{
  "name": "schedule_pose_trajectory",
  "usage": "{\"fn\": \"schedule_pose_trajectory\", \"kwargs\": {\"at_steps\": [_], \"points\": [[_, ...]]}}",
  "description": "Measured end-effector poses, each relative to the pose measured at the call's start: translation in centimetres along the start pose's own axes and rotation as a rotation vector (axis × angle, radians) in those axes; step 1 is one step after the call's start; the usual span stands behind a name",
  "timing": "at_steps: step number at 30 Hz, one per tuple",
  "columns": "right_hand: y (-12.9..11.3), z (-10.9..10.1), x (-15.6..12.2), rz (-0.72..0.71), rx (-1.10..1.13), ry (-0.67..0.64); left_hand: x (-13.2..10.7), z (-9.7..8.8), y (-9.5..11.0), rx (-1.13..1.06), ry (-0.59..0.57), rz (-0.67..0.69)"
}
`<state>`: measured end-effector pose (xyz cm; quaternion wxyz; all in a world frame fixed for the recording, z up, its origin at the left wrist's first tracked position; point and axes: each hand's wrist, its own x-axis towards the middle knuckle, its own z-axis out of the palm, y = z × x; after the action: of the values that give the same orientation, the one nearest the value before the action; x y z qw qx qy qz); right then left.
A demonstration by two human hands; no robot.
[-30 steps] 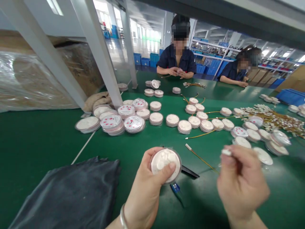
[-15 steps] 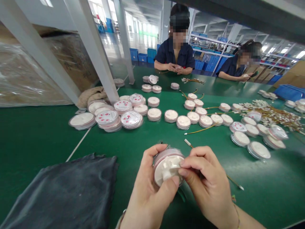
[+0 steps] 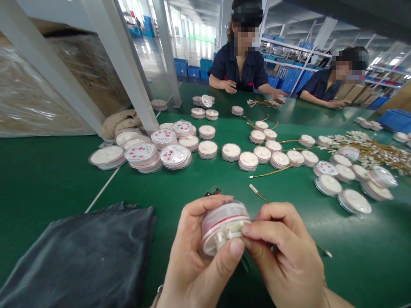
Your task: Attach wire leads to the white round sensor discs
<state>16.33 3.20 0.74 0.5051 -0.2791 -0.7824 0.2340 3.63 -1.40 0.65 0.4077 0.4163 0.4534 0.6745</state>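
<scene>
I had the grip of the left hand [image 3: 195, 265] closed around a round white disc in a clear plastic case [image 3: 221, 220] above the green counter [image 3: 180, 184], the right hand [image 3: 285, 256] pinching the small white plug [image 3: 231, 233] at its rim.

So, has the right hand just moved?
Yes. The right hand came leftward, from right of the loose wire's white tip to below it, meeting the white disc in the left hand.

Green table [image 3: 48, 179], white round discs [image 3: 231, 150], dark cloth [image 3: 90, 256], heap of yellow wires [image 3: 374, 150]
</scene>
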Motion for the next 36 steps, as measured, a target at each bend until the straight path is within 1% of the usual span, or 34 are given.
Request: {"fn": "schedule_pose_trajectory", "kwargs": {"at_steps": [8, 10, 14, 17, 22, 24, 26, 29, 32, 34, 36], "points": [[-0.1, 0.1, 0.1, 0.032, 0.014, 0.023, -0.1, -0.2, 0.0, 0.009, 0.006, 0.032], [-0.1, 0.1, 0.1, 0.035, 0.006, 0.036, 0.0, -0.2, 0.0, 0.006, 0.004, 0.02], [0.0, 0.3, 0.1, -0.018, -0.044, 0.118, -0.1, -0.2, -0.2, -0.042, 0.037, -0.021], [0.1, 0.7, 0.1, -0.067, -0.025, 0.181, -0.2, -0.4, -0.4, -0.058, 0.064, -0.015], [0.1, 0.8, 0.2, -0.081, 0.056, 0.188, -0.3, -0.3, -0.2, -0.017, 0.079, 0.078], [0.1, 0.7, 0.3, -0.095, 0.058, 0.19, -0.3, -0.2, -0.2, -0.002, 0.059, 0.117], [0.1, 0.6, 0.3, -0.112, 0.079, 0.197, -0.3, -0.3, -0.1, 0.029, 0.025, 0.188], [0.3, 0.4, 0.4, -0.093, 0.139, 0.159, -0.1, -0.6, -0.1, 0.102, -0.006, 0.305], [0.6, 0.1, 0.8, -0.01, 0.194, 0.032, 0.1, -1.0, 0.3, 0.136, -0.018, 0.332], [0.9, 0.0, 1.0, -0.003, 0.218, -0.062, 0.3, -1.2, 0.5, 0.15, -0.024, 0.345], [1.2, 0.0, 1.1, -0.017, 0.243, -0.128, 0.4, -1.4, 0.5, 0.177, -0.024, 0.387]]}}
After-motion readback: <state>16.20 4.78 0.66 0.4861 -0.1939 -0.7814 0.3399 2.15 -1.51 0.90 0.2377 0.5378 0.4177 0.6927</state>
